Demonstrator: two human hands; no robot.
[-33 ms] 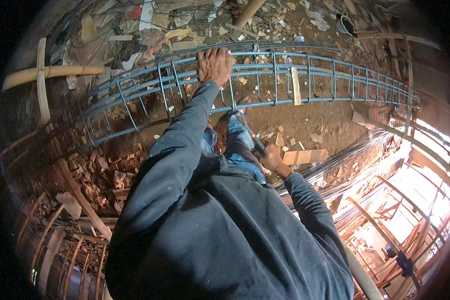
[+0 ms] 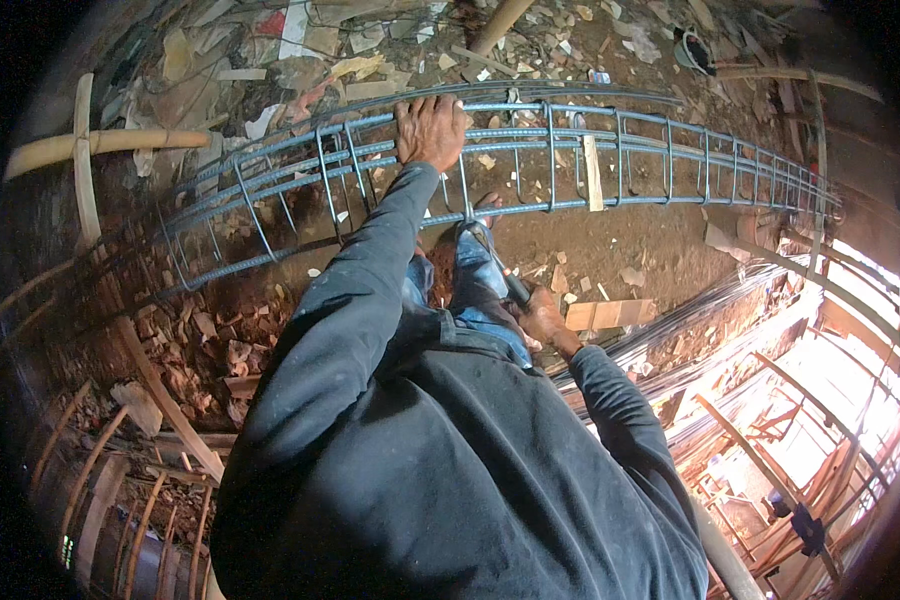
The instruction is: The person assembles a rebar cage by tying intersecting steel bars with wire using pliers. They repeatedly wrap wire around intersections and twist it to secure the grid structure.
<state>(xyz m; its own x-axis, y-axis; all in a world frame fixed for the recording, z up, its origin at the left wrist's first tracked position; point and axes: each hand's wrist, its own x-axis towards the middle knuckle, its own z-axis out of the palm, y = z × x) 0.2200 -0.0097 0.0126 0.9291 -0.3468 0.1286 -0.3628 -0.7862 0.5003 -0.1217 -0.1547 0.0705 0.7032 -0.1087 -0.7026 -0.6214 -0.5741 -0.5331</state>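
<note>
A long rebar cage (image 2: 640,199) of ribbed bars and square stirrups spans the view from left to right in front of me. My left hand (image 2: 431,131) is closed over its far upper bar, fingers wrapped over the top. Low in front of my body, my right hand (image 2: 542,316) grips the dark handle of a pair of pincers (image 2: 516,288). The metal head of the pincers reaches the near bar of the cage beside a stirrup; whether its jaws bite on wire there is too small to tell.
A short wooden strip (image 2: 592,173) leans against the cage. Bamboo poles (image 2: 110,147) stand at the left. Scraps and rubble (image 2: 360,68) litter the dirt beyond the cage. A flat board (image 2: 611,314) and a bundle of long thin rods (image 2: 690,318) lie to the right. My feet are just below the cage.
</note>
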